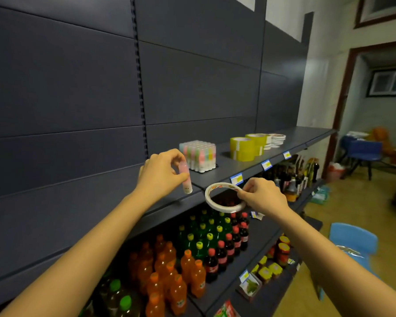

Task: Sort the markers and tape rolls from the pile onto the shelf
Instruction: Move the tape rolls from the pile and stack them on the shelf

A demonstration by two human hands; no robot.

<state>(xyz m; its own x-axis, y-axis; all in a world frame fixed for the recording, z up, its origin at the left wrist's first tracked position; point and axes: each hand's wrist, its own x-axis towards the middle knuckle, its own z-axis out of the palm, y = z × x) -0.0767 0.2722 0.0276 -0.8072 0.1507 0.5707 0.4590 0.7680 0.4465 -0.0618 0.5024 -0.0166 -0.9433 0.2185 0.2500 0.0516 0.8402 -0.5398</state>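
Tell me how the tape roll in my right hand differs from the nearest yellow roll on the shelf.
The held tape roll is white and low; the yellow roll is tall. The held tape roll is pinched by the right hand; the yellow roll rests on the shelf. Both are rings.

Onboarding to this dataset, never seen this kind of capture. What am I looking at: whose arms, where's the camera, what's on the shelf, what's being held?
No machine here: these are a person's two bare arms, filmed by one wide-angle camera worn on the head, looking forward and down. It is the only view. The left hand pinches a pink marker upright at the front edge of the dark shelf. The right hand holds a thin white tape ring just in front of that edge. On the shelf stand a block of pastel markers, yellow tape rolls and a stack of flat white rolls. Drink bottles fill the shelf below.
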